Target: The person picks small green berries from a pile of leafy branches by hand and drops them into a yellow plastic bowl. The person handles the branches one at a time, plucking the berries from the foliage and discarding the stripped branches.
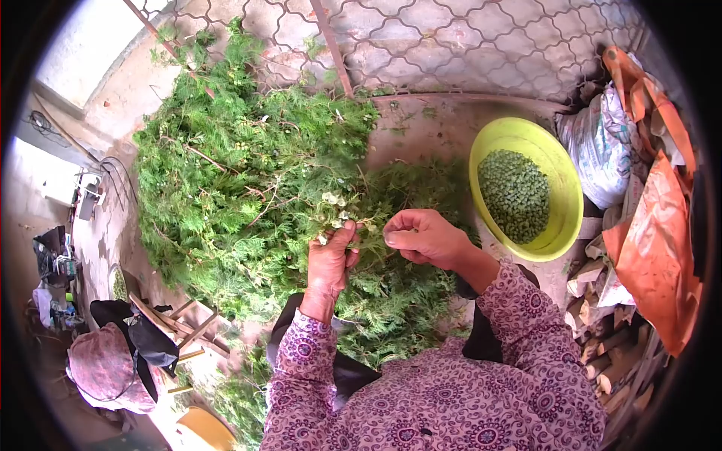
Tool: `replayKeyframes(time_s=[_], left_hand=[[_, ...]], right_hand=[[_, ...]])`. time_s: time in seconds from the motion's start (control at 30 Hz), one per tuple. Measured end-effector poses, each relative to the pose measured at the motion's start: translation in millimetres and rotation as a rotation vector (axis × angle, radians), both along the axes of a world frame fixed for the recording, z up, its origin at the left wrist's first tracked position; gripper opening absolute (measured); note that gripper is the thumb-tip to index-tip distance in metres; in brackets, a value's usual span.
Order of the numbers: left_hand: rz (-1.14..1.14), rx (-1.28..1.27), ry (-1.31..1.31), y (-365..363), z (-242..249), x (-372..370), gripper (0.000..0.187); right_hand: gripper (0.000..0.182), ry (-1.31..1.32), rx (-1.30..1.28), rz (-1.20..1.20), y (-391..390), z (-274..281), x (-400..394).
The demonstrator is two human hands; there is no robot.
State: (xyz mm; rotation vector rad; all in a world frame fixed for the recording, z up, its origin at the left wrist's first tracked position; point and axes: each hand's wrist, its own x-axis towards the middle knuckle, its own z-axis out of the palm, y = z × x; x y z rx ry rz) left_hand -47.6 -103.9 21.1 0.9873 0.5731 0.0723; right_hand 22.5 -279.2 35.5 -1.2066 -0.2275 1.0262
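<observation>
My left hand (330,261) is closed around a conifer sprig (336,208) with pale green cones, thumb pressed over its stem. Just to the right, my right hand (429,239) has thumb and forefinger pinched together close to the sprig; whatever lies between the fingertips is too small to make out. Beneath and beyond both hands spreads a large heap of green conifer branches (233,173). A yellow-green basin (569,180) stands to the right of my right hand, with many small green cones (515,197) inside.
Wire mesh fencing (466,45) runs along the back. White sacks (599,146) and an orange sheet (658,248) lie at the right, above stacked wood (620,353). At lower left are a person in a pink hat (113,368), a wooden stool (180,327) and a yellow container (204,428).
</observation>
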Motion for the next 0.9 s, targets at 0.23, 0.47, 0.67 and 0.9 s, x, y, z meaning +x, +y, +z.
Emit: replayKeyframes(time_s=[0.23, 0.47, 0.67, 0.9], left_hand=[[-0.028, 0.144, 0.084, -13.7, 4.2, -4.2, 0.011], [-0.052, 0.211, 0.09, -6.4, 1.8, -5.2, 0.013], [0.017, 0.034, 0.031, 10.2, 1.3, 0.2, 0.015], [-0.064, -0.244, -0.019, 2.9, 4.3, 4.0, 0.018]], right_hand=[[0.02, -0.076, -0.045, -0.082, 15.2, -3.7, -5.3], [0.013, -0.057, -0.021, 0.07, 9.8, 2.2, -6.1], [0.013, 0.089, 0.184, 0.061, -12.7, 7.5, 3.7], [0.022, 0.141, 0.07, -0.049, -1.2, -19.5, 8.4]])
